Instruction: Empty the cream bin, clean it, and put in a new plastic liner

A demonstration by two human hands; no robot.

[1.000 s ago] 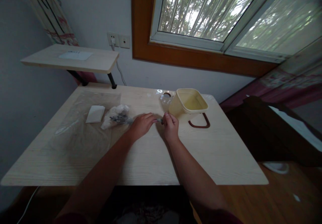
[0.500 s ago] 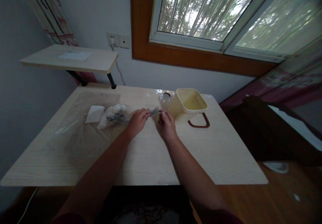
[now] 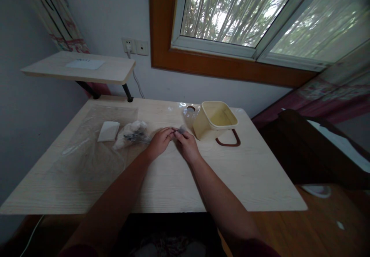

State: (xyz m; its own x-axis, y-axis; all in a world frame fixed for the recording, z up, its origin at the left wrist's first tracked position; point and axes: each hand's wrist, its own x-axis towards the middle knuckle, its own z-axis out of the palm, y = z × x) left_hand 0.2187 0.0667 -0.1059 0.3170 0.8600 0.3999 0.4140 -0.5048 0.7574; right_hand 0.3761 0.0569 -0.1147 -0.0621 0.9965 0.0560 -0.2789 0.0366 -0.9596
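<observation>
Pale wood-grain desk (image 3: pixel 245 172), window (image 3: pixel 219 18) beyond; left hand (image 3: pixel 160 141) and right hand (image 3: pixel 187 146), fingers curled in, pinch a small grey item (image 3: pixel 181 129) between them, left of the cream plastic bin (image 3: pixel 202 125); a slackened pinch could drop it.

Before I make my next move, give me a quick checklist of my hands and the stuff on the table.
1. Both hands free: not ok; the fingers of the left hand and right hand meet at a small grey piece.
2. Grey piece identifiable: cannot tell; fingers cover much of it.
3. Bucket upright on the table: ok.
4. Brown handle attached to the bucket: cannot tell; it shows beside it.
5. White card lying on the clear plastic sheet: ok.
6. Crumpled bag apart from the left hand: cannot tell; they are very close.
</observation>
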